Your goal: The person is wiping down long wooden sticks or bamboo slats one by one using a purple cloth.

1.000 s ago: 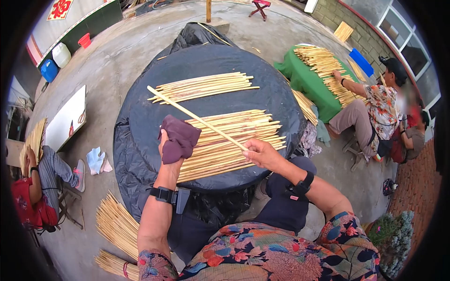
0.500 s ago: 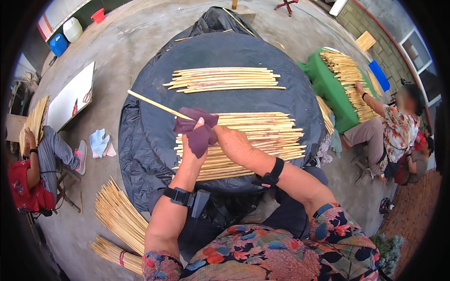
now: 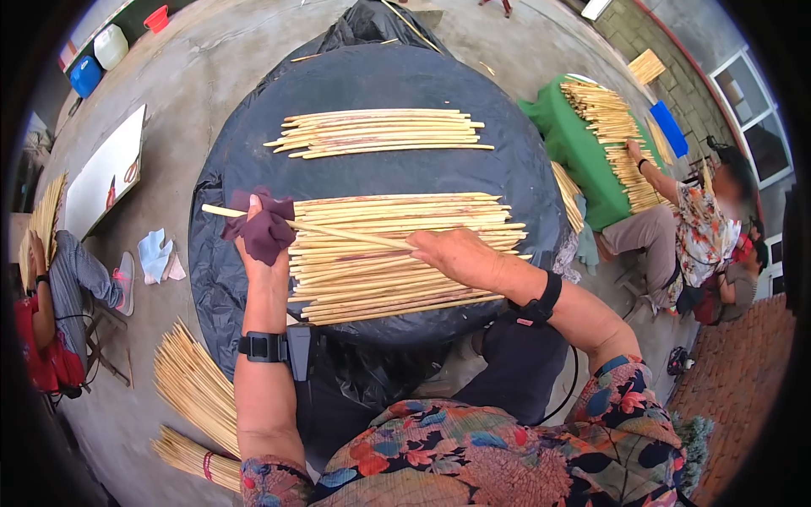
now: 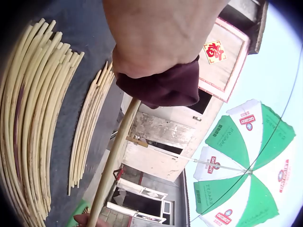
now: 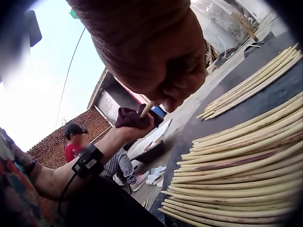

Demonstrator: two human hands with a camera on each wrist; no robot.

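A long pale stalk (image 3: pixel 346 233) lies slantwise over the table. My left hand (image 3: pixel 263 272) holds a dark purple cloth (image 3: pixel 269 228) wrapped around the stalk near its left end; the end sticks out beyond the cloth. At the other end, my right hand (image 3: pixel 460 256) pinches the stalk between thumb and fingers. Below it, a wide row of similar stalks (image 3: pixel 405 291) covers the near side of the table (image 3: pixel 380 80), which is draped in black plastic. A smaller row (image 3: pixel 380 133) lies farther back. In the left wrist view the stalk (image 4: pixel 113 161) emerges from under the cloth (image 4: pixel 163 90).
Loose stalks (image 3: pixel 198 389) and a tied bundle (image 3: pixel 198 460) lie on the ground at left. A white board (image 3: pixel 106 173) with scissors stands beyond. Two seated people flank the table; the right one reaches over a green-covered table (image 3: pixel 549 118) bearing stalks.
The hands came together at the cloth, which went around the stalk, then drew apart. The left hand with the cloth slid left along the stalk; the right hand now grips its right end.
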